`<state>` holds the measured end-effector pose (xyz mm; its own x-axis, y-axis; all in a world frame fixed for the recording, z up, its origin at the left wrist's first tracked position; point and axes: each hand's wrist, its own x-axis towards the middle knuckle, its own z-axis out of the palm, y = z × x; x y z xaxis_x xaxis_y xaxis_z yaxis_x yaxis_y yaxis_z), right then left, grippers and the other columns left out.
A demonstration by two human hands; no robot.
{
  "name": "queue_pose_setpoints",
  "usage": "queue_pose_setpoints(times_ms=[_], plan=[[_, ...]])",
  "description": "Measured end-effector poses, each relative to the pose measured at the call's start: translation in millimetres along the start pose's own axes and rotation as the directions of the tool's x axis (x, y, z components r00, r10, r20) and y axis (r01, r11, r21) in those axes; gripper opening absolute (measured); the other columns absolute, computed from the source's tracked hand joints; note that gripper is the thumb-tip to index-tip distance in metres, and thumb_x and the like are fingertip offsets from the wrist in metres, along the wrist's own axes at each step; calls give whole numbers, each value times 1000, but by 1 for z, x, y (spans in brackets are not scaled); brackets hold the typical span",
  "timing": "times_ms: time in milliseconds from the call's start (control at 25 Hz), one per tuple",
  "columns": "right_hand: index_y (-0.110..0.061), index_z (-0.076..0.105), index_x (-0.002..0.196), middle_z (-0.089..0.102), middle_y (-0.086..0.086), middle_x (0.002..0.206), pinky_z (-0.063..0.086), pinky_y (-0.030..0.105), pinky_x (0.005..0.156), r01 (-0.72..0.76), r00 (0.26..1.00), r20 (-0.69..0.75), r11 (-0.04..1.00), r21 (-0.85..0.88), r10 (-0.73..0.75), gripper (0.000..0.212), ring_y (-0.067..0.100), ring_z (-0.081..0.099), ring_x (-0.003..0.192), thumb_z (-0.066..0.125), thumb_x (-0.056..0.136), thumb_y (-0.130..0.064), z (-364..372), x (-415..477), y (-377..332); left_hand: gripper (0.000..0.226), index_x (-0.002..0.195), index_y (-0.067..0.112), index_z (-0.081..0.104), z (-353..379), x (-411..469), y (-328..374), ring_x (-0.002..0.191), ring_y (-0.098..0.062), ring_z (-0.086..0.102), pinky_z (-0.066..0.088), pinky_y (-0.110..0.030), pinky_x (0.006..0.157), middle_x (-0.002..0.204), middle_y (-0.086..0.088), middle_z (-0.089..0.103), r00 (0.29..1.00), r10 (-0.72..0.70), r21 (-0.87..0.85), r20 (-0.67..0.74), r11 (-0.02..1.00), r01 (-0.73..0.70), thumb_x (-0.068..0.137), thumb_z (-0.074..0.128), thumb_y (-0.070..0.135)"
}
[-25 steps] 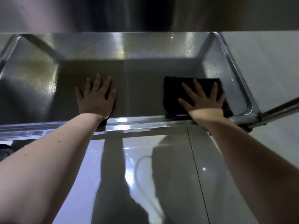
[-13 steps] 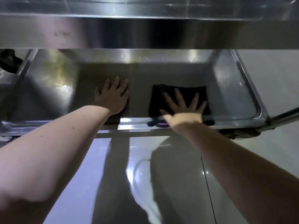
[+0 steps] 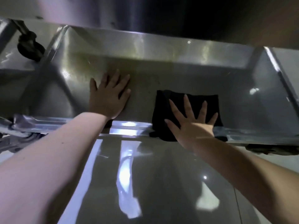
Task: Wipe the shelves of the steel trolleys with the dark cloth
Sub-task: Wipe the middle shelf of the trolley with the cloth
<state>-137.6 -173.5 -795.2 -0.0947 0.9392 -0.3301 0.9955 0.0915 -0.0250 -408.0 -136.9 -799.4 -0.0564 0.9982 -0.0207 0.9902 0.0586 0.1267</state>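
The trolley shelf [image 3: 178,75] is brushed steel, smooth with a soft sheen, with bright glare along its folded rim [image 3: 129,125] and a duller, yellowish film across the flat bottom. The cloth [image 3: 163,110] on it is black fabric, matt and soft-looking. The floor [image 3: 145,183] is glossy polished tile mirroring the lights, and the castor [image 3: 30,47] at upper left looks like matt black rubber
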Motion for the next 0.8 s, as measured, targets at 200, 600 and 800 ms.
queue_pose_setpoints(times_ms=[200, 600, 800], plan=[[-71, -35, 120, -35, -22, 153, -14, 70, 105, 23, 1000, -13, 1000, -5, -23, 64, 43, -25, 142, -2, 68, -86, -10, 25, -6, 57, 153, 47, 8, 3, 2, -2, 151, -27, 0, -2, -59, 116, 164, 9, 1, 1000, 9, -5, -5, 1000, -9, 99, 20, 58], [-62, -8, 143, -19, -15, 161, -12, 73, 105, -5, 1000, 12, 997, 79, 4, 68, 47, -20, 143, 15, 83, -84, -74, 182, -47, 57, 151, 51, 8, 7, 6, -2, 151, -26, -1, -4, -59, 116, 164, 11, 1, 999, 10, -33, -32, 999, -11, 96, 19, 63], [-63, -19, 139, -23, -17, 159, -8, 72, 108, 109, 994, 16, 994, 25, -110, 65, 45, -20, 144, 7, 83, -82, -49, 114, -41, 58, 151, 51, 9, 8, 7, -3, 151, -25, 0, -4, -58, 116, 164, 12, 2, 999, -3, -36, -35, 999, 2, 95, 20, 63]])
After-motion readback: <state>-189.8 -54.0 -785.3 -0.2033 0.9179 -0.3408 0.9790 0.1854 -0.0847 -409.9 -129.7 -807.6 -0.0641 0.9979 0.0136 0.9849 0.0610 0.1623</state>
